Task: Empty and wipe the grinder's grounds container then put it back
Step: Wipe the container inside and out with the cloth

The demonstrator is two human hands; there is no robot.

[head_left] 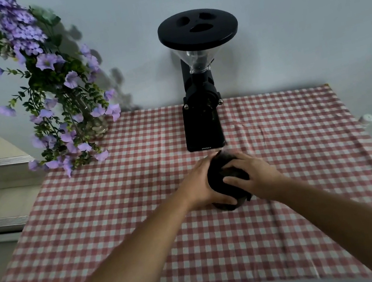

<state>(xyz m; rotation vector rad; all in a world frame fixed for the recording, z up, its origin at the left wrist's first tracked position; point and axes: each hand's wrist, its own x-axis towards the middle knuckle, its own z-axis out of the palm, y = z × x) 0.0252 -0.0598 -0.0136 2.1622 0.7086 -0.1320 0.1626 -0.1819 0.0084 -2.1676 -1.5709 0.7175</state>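
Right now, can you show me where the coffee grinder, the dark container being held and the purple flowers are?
Grinder [204,125]: head view, on its black base.
Grounds container [221,184]: head view, on its dark side between both hands.
Flowers [48,61]: head view, on a purple bloom.

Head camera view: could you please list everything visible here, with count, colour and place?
grinder: one, black with clear hopper, back centre of the cloth against the wall
grounds container: one, dark, off the grinder, held in front of its base
tablecloth: one, red and white check, covering the table
flower vase: one, clear glass with purple flowers and green leaves, back left
small white object: one, right edge, too blurred to identify
hands: two, left and right, both gripping the container
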